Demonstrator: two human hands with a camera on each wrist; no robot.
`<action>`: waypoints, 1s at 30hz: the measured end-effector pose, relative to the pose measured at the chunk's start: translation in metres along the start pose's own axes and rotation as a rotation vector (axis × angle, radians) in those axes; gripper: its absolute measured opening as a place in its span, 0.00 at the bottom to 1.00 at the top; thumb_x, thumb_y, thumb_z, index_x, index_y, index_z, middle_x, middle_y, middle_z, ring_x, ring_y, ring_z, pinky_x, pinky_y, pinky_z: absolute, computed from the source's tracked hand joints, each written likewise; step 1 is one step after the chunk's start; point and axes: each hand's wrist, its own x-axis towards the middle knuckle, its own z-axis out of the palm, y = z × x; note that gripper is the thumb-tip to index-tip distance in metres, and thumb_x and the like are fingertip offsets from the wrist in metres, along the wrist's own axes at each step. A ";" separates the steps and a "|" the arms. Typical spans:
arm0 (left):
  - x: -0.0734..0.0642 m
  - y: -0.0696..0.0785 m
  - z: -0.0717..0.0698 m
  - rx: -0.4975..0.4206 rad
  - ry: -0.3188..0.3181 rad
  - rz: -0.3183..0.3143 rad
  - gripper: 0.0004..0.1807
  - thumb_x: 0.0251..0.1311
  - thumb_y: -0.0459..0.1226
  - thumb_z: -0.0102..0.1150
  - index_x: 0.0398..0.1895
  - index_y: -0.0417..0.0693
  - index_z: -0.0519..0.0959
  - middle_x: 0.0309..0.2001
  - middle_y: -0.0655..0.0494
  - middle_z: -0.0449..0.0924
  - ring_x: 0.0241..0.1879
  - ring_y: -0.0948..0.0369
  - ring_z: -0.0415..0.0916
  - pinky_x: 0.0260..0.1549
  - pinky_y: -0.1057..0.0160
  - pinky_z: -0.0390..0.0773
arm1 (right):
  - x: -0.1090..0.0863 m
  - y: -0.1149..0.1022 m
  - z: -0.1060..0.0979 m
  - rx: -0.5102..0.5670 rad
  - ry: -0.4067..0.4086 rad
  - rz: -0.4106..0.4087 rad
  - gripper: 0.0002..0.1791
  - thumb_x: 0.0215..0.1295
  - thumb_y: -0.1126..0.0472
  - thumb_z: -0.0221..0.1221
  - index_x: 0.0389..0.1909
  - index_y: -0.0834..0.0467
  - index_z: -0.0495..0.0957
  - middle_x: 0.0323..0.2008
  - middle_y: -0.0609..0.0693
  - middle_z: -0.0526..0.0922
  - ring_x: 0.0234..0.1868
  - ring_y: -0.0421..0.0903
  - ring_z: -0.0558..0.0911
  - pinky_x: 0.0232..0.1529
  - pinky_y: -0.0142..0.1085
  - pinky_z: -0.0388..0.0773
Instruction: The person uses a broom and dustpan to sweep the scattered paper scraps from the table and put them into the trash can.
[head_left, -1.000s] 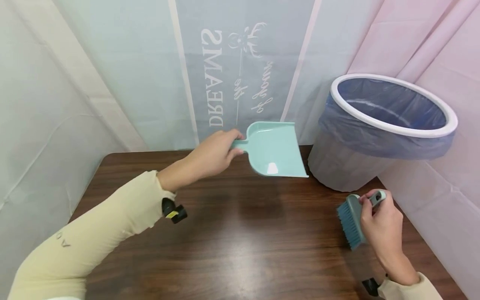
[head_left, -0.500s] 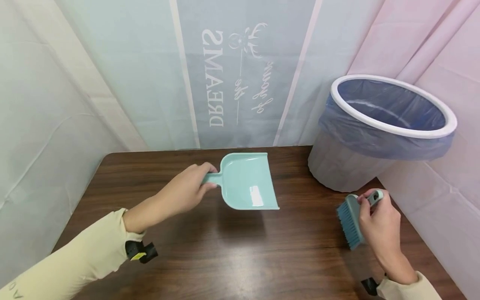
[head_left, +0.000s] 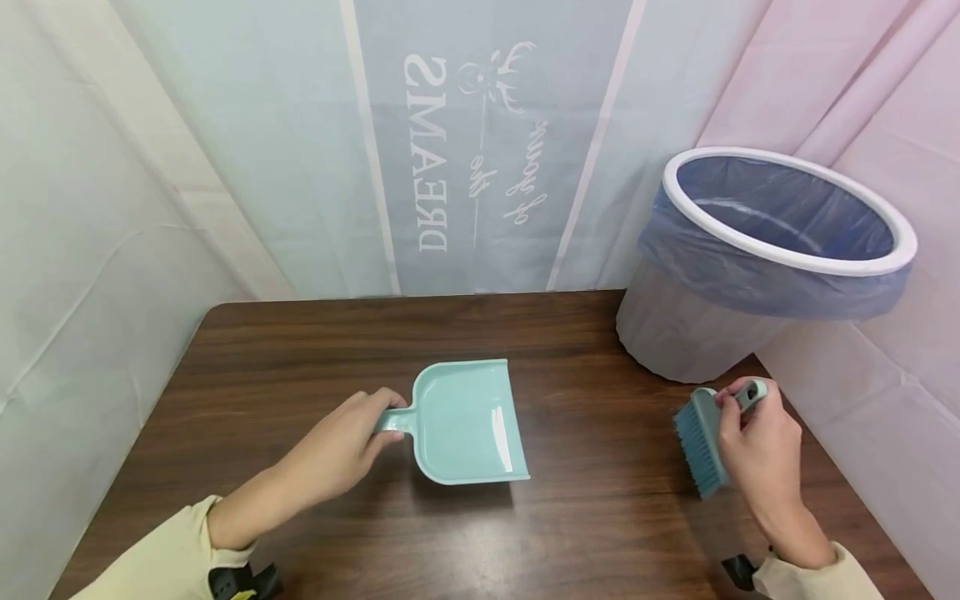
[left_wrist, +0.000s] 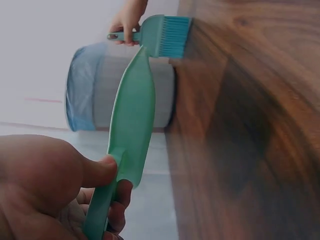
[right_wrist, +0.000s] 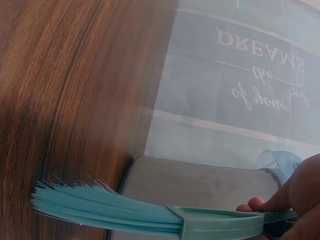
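My left hand (head_left: 330, 454) grips the short handle of a mint-green dustpan (head_left: 465, 421), with the thumb along the handle in the left wrist view. The dustpan (left_wrist: 135, 115) is held above the table, its wide edge facing right and a shadow beneath it. At the right side, my right hand (head_left: 761, 450) holds a teal hand brush (head_left: 705, 442) by its handle. The brush's blue bristles (right_wrist: 100, 205) point down and left; whether they touch the table cannot be told.
A grey bin (head_left: 675, 325) with a white rim and a blue liner bag stands at the back right, behind the brush. The dark wooden table (head_left: 300, 350) meets a printed cloth backdrop (head_left: 480, 167) at the back. Pale cloth hangs at both sides.
My left hand has brought the dustpan down and left, away from beside the bin toward the middle of the table. The right hand and the brush have hardly moved.
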 end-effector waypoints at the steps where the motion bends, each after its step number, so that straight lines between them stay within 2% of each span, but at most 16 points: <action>1: -0.003 -0.002 0.002 -0.003 -0.009 -0.006 0.14 0.64 0.34 0.66 0.50 0.44 0.77 0.38 0.62 0.79 0.36 0.66 0.70 0.32 0.64 0.76 | 0.000 0.000 0.000 0.001 -0.001 0.001 0.07 0.68 0.73 0.58 0.44 0.65 0.74 0.35 0.58 0.85 0.22 0.20 0.67 0.22 0.21 0.63; 9: -0.024 -0.019 0.025 -0.039 -0.072 -0.013 0.13 0.65 0.34 0.65 0.50 0.43 0.76 0.39 0.62 0.79 0.37 0.67 0.70 0.34 0.64 0.77 | 0.000 -0.001 0.000 0.013 -0.006 -0.003 0.07 0.68 0.72 0.58 0.45 0.65 0.74 0.35 0.59 0.86 0.25 0.14 0.66 0.23 0.19 0.63; 15: -0.037 -0.026 0.038 -0.064 -0.088 -0.050 0.13 0.65 0.34 0.65 0.50 0.44 0.76 0.39 0.62 0.79 0.36 0.68 0.68 0.33 0.65 0.75 | 0.001 -0.001 0.001 0.005 0.010 -0.003 0.07 0.67 0.72 0.59 0.43 0.64 0.74 0.34 0.58 0.86 0.24 0.16 0.66 0.22 0.21 0.63; 23: -0.044 -0.032 0.047 -0.073 -0.102 -0.106 0.13 0.66 0.36 0.65 0.50 0.47 0.76 0.38 0.65 0.77 0.35 0.68 0.66 0.32 0.66 0.73 | 0.001 0.000 0.001 0.010 0.010 -0.014 0.07 0.67 0.73 0.58 0.43 0.65 0.74 0.34 0.58 0.86 0.23 0.17 0.66 0.22 0.21 0.63; 30: -0.045 -0.037 0.054 -0.070 -0.094 -0.096 0.13 0.65 0.36 0.66 0.51 0.48 0.76 0.41 0.63 0.80 0.36 0.67 0.68 0.34 0.64 0.74 | 0.001 0.003 0.002 0.015 0.011 -0.021 0.07 0.67 0.73 0.59 0.44 0.65 0.74 0.35 0.59 0.86 0.23 0.16 0.65 0.22 0.20 0.62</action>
